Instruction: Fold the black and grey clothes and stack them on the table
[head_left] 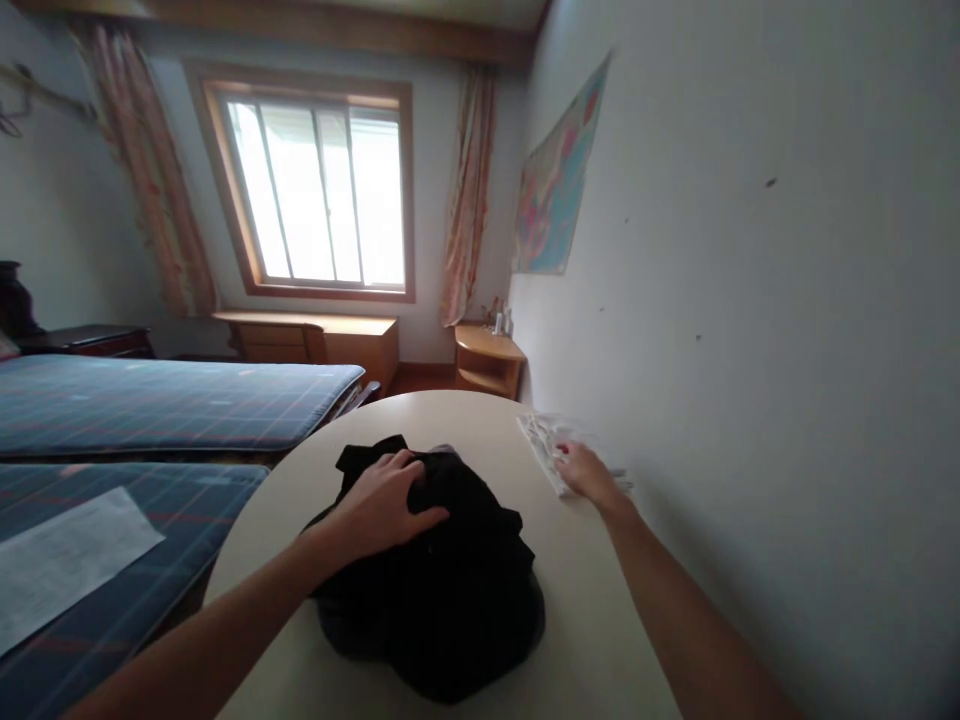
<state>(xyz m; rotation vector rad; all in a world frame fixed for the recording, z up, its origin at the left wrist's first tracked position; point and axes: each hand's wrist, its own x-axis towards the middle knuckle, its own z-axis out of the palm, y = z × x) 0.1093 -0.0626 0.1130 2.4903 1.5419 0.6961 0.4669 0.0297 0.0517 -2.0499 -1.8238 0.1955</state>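
A dark heap of black cloth (457, 590), its kind hard to make out, lies bunched on the round cream table (277, 560). On its upper left part rests my left hand (390, 502), thumb stretched out and fingers spread over the fabric. A crumpled clear plastic bag (538, 440) lies at the table's right edge, against the wall. My right hand (585, 470) is on this bag with its fingers curled and closed on the plastic; the hand covers part of it.
The white wall (750, 400) borders the table on the right. To the left are beds with blue plaid mattresses (180, 400), one carrying a white sheet of paper (75, 560). Beyond stand a wooden desk (360, 335) below the window and a small corner shelf (487, 345).
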